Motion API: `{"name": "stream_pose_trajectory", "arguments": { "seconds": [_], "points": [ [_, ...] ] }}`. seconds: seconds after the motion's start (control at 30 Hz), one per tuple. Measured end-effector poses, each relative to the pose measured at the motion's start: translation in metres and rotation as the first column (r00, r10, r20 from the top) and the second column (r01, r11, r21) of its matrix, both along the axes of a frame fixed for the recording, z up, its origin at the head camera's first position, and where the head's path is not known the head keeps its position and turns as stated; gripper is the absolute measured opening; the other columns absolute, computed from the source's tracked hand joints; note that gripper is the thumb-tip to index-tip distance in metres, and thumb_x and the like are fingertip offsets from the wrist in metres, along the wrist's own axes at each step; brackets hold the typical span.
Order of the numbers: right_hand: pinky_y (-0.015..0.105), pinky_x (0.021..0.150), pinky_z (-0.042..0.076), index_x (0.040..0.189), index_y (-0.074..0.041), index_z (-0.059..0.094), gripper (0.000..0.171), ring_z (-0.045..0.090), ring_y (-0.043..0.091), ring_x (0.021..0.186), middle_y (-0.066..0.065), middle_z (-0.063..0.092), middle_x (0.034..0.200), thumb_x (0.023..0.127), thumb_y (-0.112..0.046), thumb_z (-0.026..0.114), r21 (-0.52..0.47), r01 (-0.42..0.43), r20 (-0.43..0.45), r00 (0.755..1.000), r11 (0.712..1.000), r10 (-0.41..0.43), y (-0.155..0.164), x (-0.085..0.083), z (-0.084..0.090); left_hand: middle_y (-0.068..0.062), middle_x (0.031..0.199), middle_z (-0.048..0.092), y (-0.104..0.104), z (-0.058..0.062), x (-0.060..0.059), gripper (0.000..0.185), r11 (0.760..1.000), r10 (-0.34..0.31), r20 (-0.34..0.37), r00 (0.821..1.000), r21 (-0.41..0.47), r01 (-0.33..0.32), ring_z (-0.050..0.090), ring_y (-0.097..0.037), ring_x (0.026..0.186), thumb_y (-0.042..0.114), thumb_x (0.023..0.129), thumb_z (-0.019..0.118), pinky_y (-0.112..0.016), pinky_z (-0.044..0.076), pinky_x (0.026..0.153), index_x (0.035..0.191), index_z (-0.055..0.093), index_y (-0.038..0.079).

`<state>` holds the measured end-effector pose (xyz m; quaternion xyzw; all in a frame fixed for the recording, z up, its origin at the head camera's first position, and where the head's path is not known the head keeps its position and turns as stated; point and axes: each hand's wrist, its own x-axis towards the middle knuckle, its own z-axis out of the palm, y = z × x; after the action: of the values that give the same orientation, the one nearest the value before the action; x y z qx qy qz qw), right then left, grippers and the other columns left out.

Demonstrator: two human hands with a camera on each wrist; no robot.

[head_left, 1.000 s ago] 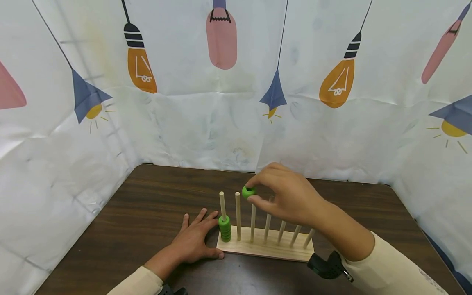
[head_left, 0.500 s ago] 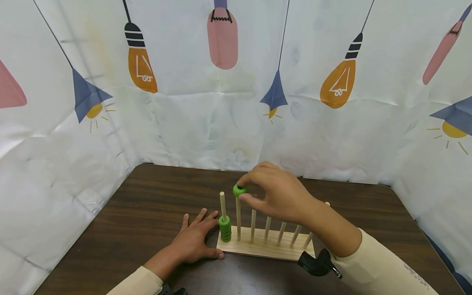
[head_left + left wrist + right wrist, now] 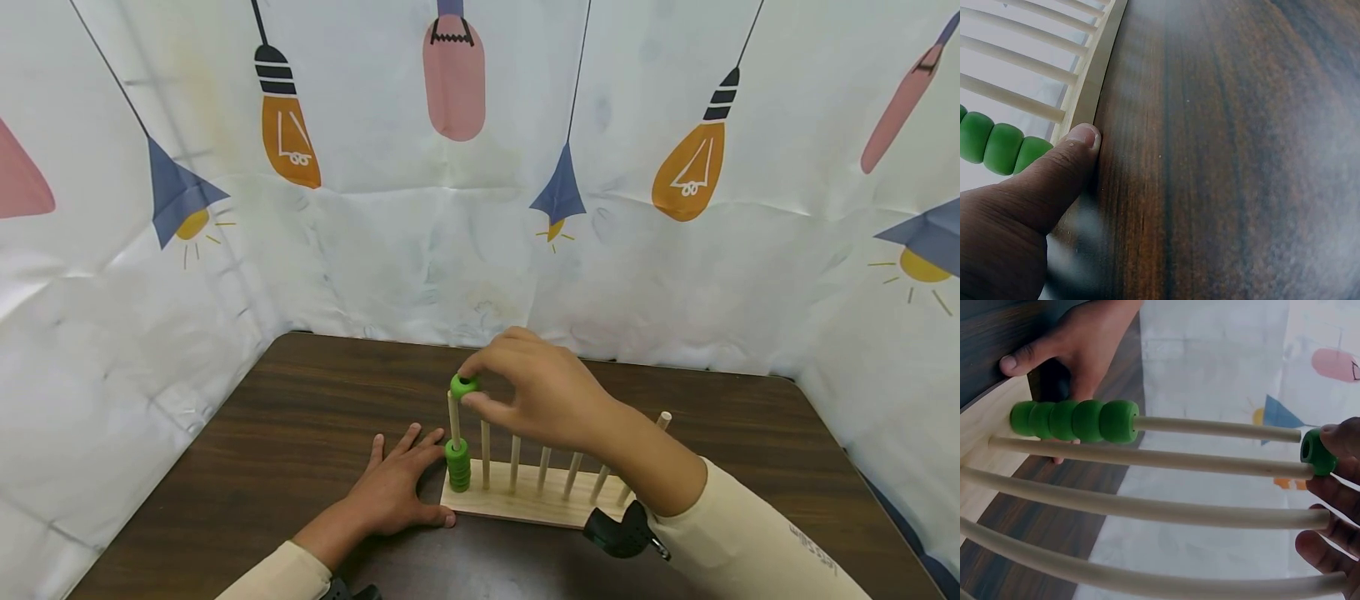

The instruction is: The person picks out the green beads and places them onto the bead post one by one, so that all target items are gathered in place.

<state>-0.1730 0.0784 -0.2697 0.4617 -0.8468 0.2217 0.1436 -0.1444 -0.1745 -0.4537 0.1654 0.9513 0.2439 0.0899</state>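
My right hand (image 3: 543, 396) pinches a green bead (image 3: 462, 387) between thumb and fingers, at the top of the leftmost peg (image 3: 453, 421). In the right wrist view, the bead's hole (image 3: 1308, 449) faces the pegs, close to the tip of the peg with the stack. Several green beads (image 3: 1088, 420) are stacked low on that peg. My left hand (image 3: 397, 492) lies on the table with fingers spread, at the left end of the pale wooden base (image 3: 525, 502). Its thumb (image 3: 1075, 147) presses the base's front edge in the left wrist view.
Several bare wooden pegs (image 3: 514, 458) stand in a row to the right of the stack, partly behind my right forearm. A dark wood-grain table (image 3: 322, 392) lies under everything. Behind it hangs a white cloth (image 3: 360, 250) printed with lamps.
My right hand has moved left with the green bead, passing over the second peg to the tip of the leftmost one. My left hand and the base have stayed put.
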Motion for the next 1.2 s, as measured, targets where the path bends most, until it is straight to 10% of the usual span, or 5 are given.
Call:
{"name": "stream_pose_trajectory", "arguments": {
  "seconds": [0.53,1.2],
  "points": [
    [0.026,0.066,0.052,0.115,-0.022,0.074,0.024,0.058,0.007,0.104,-0.012,0.071,0.110,0.095,-0.035,0.076,0.102,0.032,0.045,0.998,0.994,-0.037,-0.007,0.000,-0.002,-0.003,0.165,0.033,0.001,0.001,0.000,0.093,1.000,0.002,-0.006,1.000,-0.013,-0.002,0.013,-0.037,0.155,0.067,0.072,0.084,-0.076,-0.004,0.112,0.151,0.052,0.027],
    [0.040,0.079,0.056,0.113,-0.023,0.075,0.023,0.061,0.012,0.109,-0.010,0.066,0.110,0.095,-0.038,0.076,0.127,0.234,0.066,0.968,0.964,-0.243,0.076,0.001,0.011,-0.003,0.165,0.034,0.002,0.001,0.001,0.095,1.000,0.010,-0.019,1.000,-0.007,-0.010,0.013,-0.036,0.155,0.065,0.073,0.084,-0.075,-0.005,0.113,0.152,0.051,0.024]
  ]
}}
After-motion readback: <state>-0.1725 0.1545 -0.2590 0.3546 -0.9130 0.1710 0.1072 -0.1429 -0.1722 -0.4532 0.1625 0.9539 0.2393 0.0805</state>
